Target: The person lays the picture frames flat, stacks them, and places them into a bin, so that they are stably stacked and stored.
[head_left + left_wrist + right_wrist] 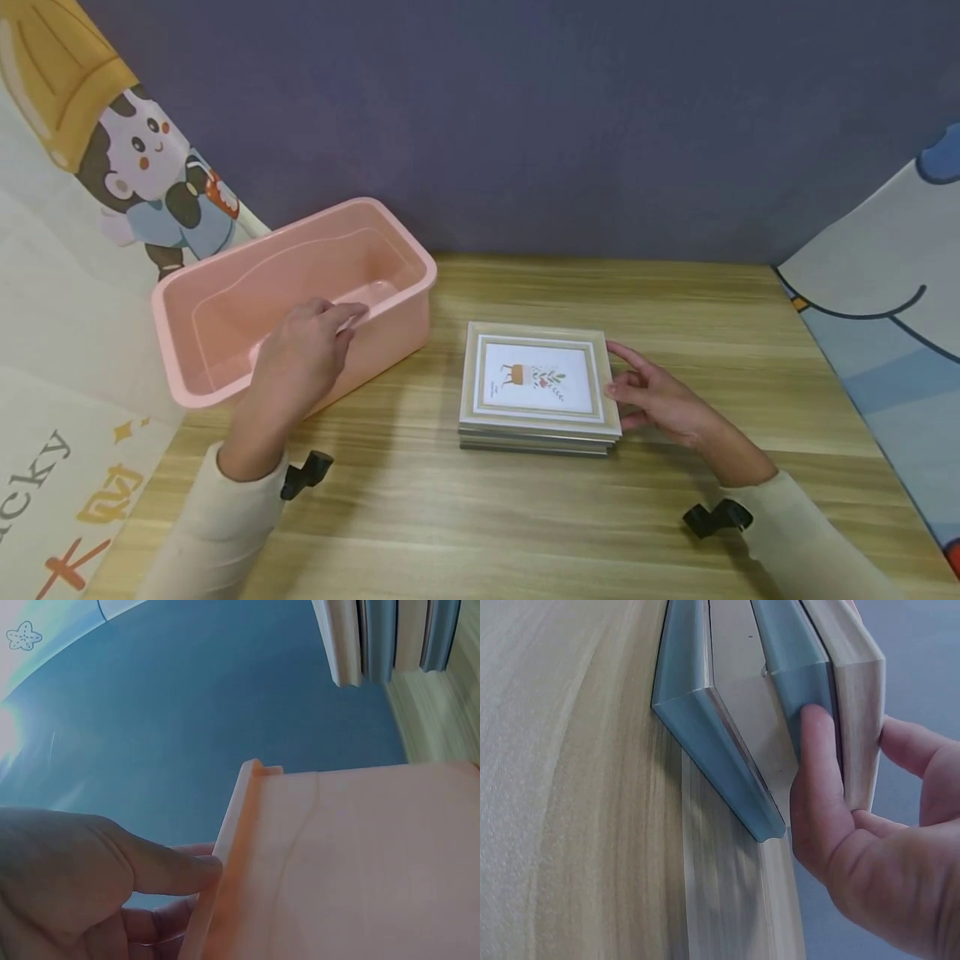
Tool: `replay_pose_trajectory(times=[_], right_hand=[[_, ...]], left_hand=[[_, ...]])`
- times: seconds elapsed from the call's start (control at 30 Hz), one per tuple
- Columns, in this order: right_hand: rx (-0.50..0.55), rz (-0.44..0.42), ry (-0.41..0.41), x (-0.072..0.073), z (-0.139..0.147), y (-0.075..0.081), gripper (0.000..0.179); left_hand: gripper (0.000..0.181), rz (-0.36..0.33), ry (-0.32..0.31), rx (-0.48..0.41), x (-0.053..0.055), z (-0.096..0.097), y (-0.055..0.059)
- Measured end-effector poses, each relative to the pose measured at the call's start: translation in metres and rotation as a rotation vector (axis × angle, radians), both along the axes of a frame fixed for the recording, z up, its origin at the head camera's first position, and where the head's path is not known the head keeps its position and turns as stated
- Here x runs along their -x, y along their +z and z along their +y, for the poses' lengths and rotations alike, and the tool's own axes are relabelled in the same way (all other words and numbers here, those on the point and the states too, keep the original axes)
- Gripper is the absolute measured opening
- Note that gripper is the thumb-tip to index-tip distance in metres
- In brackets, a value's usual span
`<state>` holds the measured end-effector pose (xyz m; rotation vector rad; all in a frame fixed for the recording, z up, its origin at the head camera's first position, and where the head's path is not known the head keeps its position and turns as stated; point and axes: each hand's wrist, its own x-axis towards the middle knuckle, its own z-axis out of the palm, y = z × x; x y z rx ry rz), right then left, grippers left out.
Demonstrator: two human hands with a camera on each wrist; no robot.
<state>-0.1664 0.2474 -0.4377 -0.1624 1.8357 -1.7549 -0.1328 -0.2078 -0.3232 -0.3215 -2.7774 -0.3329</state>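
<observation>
A pink plastic bin (375, 346) stands at the left. My left hand (303, 354) grips its near rim; in the left wrist view the thumb (180, 871) lies against one side and the fingers go behind the edge. A stack of several picture frames lies to the right of the bin. The top picture frame (540, 379) has a cream border and a plant print. At the stack's right end, my right hand (663, 404) holds the top frame's edge, with one finger (821, 772) against a blue-looking frame (712, 757) lower in the stack.
The stack and bin rest on a wood-grain table (450, 517). A dark blue panel (525, 125) rises behind, and cartoon-printed panels (150, 167) stand along both sides. A black wrist mount (306, 475) is fixed at each sleeve.
</observation>
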Motion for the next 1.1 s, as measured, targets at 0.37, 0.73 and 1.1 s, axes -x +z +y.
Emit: replay_pose_trajectory(times=[0.37,0.73,1.1], right_hand=[[-0.001,0.007,0.006,0.000,0.000,-0.001,0.087],[-0.030,0.018,0.000,0.001,-0.001,0.000,0.087],[-0.027,0.011,0.005,0.001,0.000,0.000,0.087]], left_hand=[[0.029,-0.246,-0.107,-0.190,0.013,-0.022,0.003],[0.034,-0.367,-0.117,-0.237,0.018,-0.027,0.010],[0.034,-0.344,-0.172,-0.188,0.021,-0.030,0.012]])
